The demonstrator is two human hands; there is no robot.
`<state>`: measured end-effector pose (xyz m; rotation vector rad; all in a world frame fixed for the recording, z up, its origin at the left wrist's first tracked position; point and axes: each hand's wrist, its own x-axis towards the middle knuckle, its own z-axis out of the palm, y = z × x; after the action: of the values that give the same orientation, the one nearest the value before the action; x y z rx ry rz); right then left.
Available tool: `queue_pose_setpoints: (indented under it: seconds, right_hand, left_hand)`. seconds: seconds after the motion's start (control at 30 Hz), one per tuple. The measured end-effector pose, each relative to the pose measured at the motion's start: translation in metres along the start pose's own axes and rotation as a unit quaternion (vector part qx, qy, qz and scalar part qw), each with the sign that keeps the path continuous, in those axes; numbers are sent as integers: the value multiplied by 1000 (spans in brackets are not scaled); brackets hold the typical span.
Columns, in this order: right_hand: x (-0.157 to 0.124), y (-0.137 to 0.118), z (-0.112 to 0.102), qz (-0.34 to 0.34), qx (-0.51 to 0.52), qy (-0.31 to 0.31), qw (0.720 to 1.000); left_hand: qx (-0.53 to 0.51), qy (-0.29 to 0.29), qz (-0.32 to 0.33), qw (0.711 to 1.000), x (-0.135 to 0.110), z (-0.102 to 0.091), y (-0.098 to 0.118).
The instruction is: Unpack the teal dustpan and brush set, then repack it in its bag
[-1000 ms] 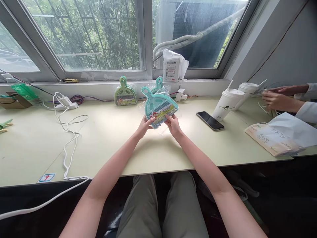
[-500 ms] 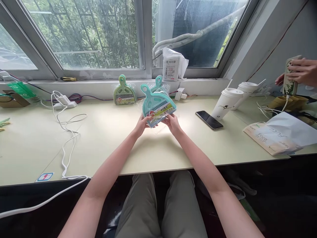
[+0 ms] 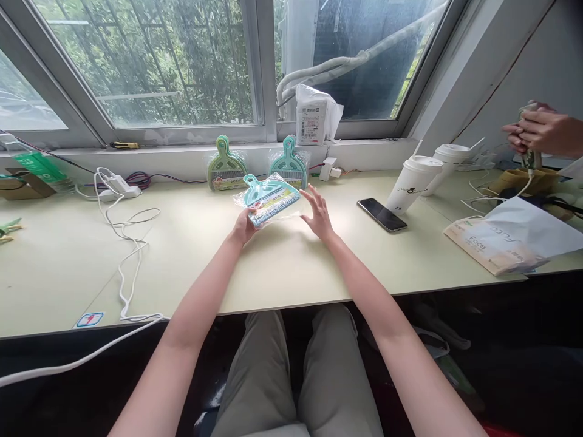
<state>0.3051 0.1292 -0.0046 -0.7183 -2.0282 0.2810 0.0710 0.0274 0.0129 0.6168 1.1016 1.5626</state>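
My left hand [image 3: 245, 226] grips the lower left corner of a turquoise mini dustpan and brush set [image 3: 272, 197] in clear plastic wrap, tilted back above the table. Beside its right edge, my right hand [image 3: 317, 212] is open, the fingers spread and apart from the set or barely at its wrapping. Behind it, a second turquoise dustpan set [image 3: 289, 162] leans upright against the sill. To the left of that one stands a green dustpan set [image 3: 226, 164], also wrapped.
A phone [image 3: 381, 215] lies to the right, near white lidded cups [image 3: 414, 185] with straws. A paper bag [image 3: 510, 237] sits farther right, below another person's hands [image 3: 544, 130]. White cables [image 3: 132, 243] run across the left. A wrapped box [image 3: 314, 118] stands on the sill.
The held dustpan set has tipped back and lowered slightly, uncovering the turquoise set behind. My right hand has let go and opened. The other person's hands have shifted.
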Motion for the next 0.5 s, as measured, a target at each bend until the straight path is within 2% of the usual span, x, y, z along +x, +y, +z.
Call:
queue_pose_setpoints:
  seconds: [0.1,0.23,0.37,0.5]
  right_hand:
    - [0,-1,11,-7,28,28,999]
    - [2,-2,12,5,97,33,995]
    - [3,0,7,27,121,83,989]
    - [3,6,8,67,138,119,981]
  left_hand:
    - [2,-5,-14,1000,0,-1,-1]
    - [41,-15,-45,998,2,-7,1]
    - [98,-97,-45,989,3,-12,-1]
    - [153,-178,-51,971,-1,-9,-6]
